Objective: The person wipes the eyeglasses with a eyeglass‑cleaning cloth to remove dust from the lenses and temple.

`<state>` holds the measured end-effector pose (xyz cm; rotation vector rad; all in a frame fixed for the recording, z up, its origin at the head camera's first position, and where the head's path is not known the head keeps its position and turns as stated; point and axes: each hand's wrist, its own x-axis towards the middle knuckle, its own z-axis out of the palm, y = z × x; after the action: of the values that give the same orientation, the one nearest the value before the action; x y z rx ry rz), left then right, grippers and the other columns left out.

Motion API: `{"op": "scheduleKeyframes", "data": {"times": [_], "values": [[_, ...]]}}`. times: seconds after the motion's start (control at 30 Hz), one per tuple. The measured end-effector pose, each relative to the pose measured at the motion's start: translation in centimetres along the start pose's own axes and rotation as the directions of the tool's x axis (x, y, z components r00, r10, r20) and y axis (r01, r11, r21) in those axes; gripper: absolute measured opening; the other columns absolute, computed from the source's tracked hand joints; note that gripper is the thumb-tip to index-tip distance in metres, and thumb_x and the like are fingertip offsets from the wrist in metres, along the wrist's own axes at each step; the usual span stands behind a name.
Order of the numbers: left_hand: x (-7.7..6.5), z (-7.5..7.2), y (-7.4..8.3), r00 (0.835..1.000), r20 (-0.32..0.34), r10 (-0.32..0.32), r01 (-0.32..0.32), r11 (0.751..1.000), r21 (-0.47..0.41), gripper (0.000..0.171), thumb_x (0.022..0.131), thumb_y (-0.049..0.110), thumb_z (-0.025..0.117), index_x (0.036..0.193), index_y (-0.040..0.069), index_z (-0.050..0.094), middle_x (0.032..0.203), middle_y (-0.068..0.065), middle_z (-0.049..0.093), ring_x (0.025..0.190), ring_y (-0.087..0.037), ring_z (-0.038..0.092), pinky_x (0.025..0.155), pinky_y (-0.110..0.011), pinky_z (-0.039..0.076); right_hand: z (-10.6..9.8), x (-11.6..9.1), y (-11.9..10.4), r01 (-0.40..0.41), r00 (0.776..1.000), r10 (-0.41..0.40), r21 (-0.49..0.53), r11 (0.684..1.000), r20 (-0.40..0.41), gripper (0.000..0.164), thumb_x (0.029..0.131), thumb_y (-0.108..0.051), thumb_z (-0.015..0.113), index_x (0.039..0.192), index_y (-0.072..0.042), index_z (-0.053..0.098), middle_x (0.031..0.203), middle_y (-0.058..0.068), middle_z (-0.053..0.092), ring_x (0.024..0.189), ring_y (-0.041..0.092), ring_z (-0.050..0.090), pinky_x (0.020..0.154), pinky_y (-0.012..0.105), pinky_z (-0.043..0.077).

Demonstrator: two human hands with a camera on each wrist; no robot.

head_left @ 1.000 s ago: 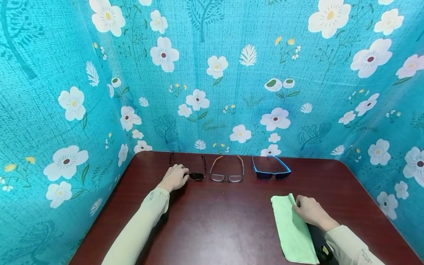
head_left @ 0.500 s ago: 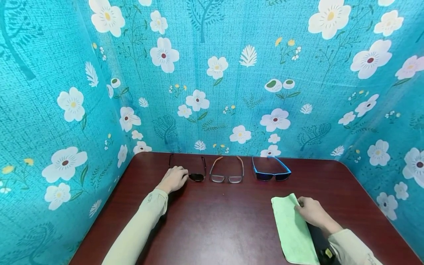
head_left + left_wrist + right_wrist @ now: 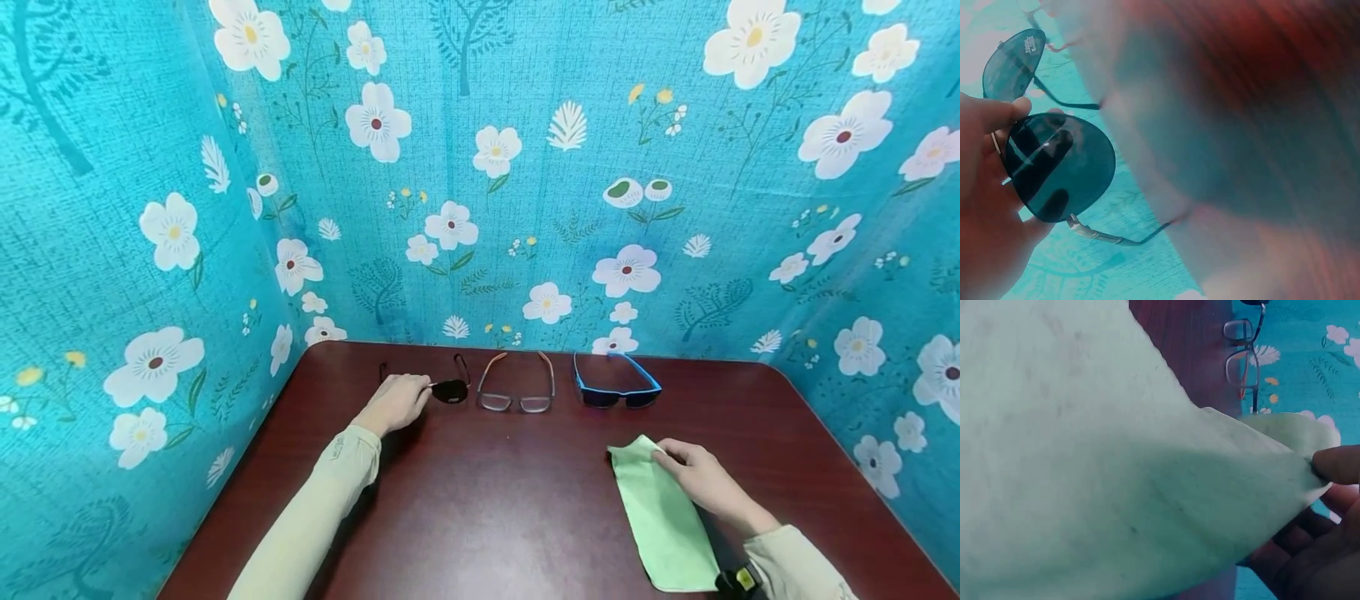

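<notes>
The sunglasses [image 3: 450, 392], dark teardrop lenses in a thin frame, are at the far left of the glossy reddish table [image 3: 487, 500], the left hand [image 3: 395, 404] pinching their bridge. The right hand [image 3: 701, 479] pinches the far end of an oblong, soft-looking green cloth [image 3: 663, 525].
</notes>
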<state>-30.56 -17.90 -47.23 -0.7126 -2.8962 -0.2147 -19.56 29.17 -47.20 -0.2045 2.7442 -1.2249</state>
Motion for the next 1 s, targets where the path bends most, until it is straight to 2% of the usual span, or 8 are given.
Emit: {"op": "scheduleKeyframes", "data": {"times": [0.1, 0.2, 0.4, 0.5, 0.77, 1.0], "values": [[-0.2, -0.8, 0.3, 1.000, -0.028, 0.002, -0.004, 0.998, -0.064, 0.019, 0.090, 0.021, 0.046, 0.071, 0.020, 0.046, 0.059, 0.009, 0.041, 0.054, -0.010, 0.043, 0.056, -0.029, 0.037, 0.2, -0.1, -0.5, 0.065, 0.998, -0.066, -0.015, 0.998, -0.025, 0.027, 0.090, -0.038, 0.045, 0.080, -0.014, 0.053, 0.058, -0.002, 0.029, 0.048, 0.008, 0.028, 0.046, 0.026, 0.030], [-0.5, -1.6, 0.7, 1.000, -0.025, -0.013, 0.010, 0.991, -0.133, 0.018, 0.091, 0.021, 0.046, 0.074, 0.017, 0.051, 0.058, 0.007, 0.042, 0.051, -0.010, 0.041, 0.052, -0.027, 0.035, 0.3, -0.2, -1.0, 0.085, 0.995, -0.086, -0.013, 0.996, -0.042, 0.027, 0.089, -0.039, 0.045, 0.081, -0.015, 0.055, 0.057, -0.003, 0.029, 0.047, 0.007, 0.029, 0.045, 0.026, 0.030], [-1.1, -3.1, 1.5, 0.998, 0.022, -0.067, 0.070, 0.973, -0.220, 0.019, 0.091, 0.024, 0.044, 0.074, 0.021, 0.051, 0.057, 0.005, 0.045, 0.051, -0.010, 0.042, 0.051, -0.026, 0.036, 0.3, -0.5, -1.9, 0.032, 0.999, -0.031, 0.031, 0.999, -0.039, 0.029, 0.088, -0.041, 0.046, 0.086, -0.015, 0.059, 0.055, -0.003, 0.028, 0.045, 0.007, 0.027, 0.044, 0.027, 0.031], [-1.5, -3.8, 2.1, 0.996, 0.022, -0.083, 0.086, 0.958, -0.274, 0.021, 0.090, 0.023, 0.045, 0.070, 0.022, 0.050, 0.055, 0.004, 0.043, 0.049, -0.010, 0.040, 0.049, -0.026, 0.036, 0.4, -0.6, -2.2, 0.021, 0.999, -0.019, 0.049, 0.999, -0.044, 0.031, 0.089, -0.041, 0.046, 0.087, -0.014, 0.059, 0.053, -0.003, 0.027, 0.043, 0.008, 0.026, 0.043, 0.027, 0.031], [-1.5, -5.4, 4.3, 0.998, 0.012, -0.060, 0.060, 0.918, -0.392, 0.020, 0.087, 0.021, 0.045, 0.067, 0.020, 0.049, 0.052, 0.005, 0.040, 0.047, -0.008, 0.037, 0.047, -0.024, 0.034, 0.2, -0.9, -3.0, 0.084, 0.994, -0.077, 0.084, 0.993, -0.081, 0.031, 0.089, -0.040, 0.045, 0.083, -0.013, 0.057, 0.054, -0.001, 0.026, 0.042, 0.011, 0.024, 0.042, 0.030, 0.030], [-1.6, -6.7, 6.3, 0.999, 0.048, -0.008, 0.031, 0.871, -0.491, 0.022, 0.090, 0.021, 0.043, 0.069, 0.018, 0.051, 0.053, 0.003, 0.042, 0.045, -0.010, 0.037, 0.045, -0.026, 0.034, 0.2, -1.1, -4.4, 0.121, 0.984, -0.106, 0.106, 0.987, -0.141, 0.030, 0.089, -0.038, 0.047, 0.083, -0.011, 0.059, 0.054, 0.000, 0.029, 0.043, 0.014, 0.028, 0.044, 0.029, 0.031]]}}
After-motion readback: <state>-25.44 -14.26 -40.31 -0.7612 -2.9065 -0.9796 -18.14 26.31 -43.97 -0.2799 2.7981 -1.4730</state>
